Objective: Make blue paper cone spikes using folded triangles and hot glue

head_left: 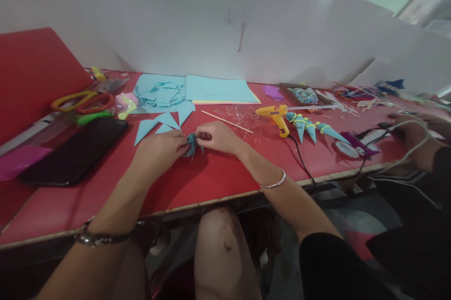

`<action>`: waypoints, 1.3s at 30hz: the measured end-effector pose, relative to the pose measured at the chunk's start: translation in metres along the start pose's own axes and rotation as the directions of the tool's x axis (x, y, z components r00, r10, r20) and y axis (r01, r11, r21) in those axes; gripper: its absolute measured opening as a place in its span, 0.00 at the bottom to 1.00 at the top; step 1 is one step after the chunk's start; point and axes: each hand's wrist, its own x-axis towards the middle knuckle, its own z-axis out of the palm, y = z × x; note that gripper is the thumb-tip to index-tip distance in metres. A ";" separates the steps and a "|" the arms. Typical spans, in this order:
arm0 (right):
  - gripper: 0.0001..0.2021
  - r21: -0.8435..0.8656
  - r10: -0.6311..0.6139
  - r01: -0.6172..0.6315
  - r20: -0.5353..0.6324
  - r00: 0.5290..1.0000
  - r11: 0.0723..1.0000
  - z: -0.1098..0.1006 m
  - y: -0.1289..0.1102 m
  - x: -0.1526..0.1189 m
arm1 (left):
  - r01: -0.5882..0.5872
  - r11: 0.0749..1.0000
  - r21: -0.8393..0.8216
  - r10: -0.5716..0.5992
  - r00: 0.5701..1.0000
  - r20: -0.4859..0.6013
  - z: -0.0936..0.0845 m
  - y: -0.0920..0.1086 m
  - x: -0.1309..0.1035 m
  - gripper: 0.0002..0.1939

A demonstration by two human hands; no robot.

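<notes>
Between my two hands, just above the red tabletop, is a small bundle of teal yarn [191, 145] with loose strands hanging down. My left hand [160, 152] pinches it from the left, fingers closed. From the right, my right hand [216, 138] grips its other side with thumb and fingertips. The fingers hide part of the bundle. Behind my left hand lie light blue paper triangles [145, 128]. A thin wooden stick [227, 122] lies beyond my right hand.
A yellow glue gun [276, 115] with a black cord lies right, beside several blue paper cones [310, 131]. At left are a black phone [75, 152] and scissors [95, 102]. Blue paper sheets [220, 89] lie at the back. Another person's hand [417, 138] is at far right.
</notes>
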 end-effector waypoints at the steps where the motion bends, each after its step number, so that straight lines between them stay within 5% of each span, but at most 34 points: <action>1: 0.07 -0.041 -0.006 0.006 -0.004 1.000 0.999 0.000 0.000 0.000 | 0.018 0.999 0.026 -0.018 1.000 0.008 -0.002 0.001 0.000 0.17; 14: 0.15 -0.525 -0.199 0.193 0.046 0.979 0.829 0.000 -0.009 0.001 | 0.129 0.981 0.145 -0.150 0.978 0.146 -0.009 0.010 -0.002 0.20; 39: 0.13 -0.569 -0.192 0.180 0.040 0.981 0.803 0.003 -0.008 0.002 | 0.152 0.987 0.055 -0.158 0.979 0.126 -0.010 0.006 -0.002 0.20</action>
